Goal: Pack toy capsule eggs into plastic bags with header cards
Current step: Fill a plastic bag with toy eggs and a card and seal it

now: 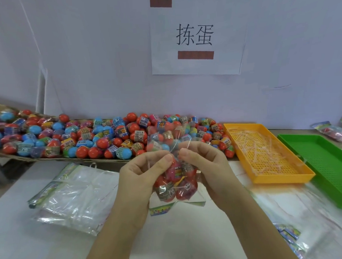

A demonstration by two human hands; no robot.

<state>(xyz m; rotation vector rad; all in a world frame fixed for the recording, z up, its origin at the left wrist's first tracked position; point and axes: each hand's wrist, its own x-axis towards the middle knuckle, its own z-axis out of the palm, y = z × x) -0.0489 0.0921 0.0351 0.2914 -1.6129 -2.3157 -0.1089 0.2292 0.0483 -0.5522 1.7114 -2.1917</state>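
Note:
A clear plastic bag (175, 185) holding several red and pink capsule eggs hangs upside down over the white table, its printed header card (162, 210) at the bottom. My left hand (140, 173) pinches the bag's open upper edge from the left. My right hand (205, 167) pinches the same edge from the right, with a thin clear strip sticking up between the fingers. A long heap of loose capsule eggs (100, 138) lies on cardboard along the wall behind my hands.
A stack of empty bags with header cards (75, 196) lies at the left. An orange perforated tray (265, 154) with clear strips and a green tray (328, 167) stand at the right. Packed bags (334, 129) lie far right, more bags (299, 221) at the near right.

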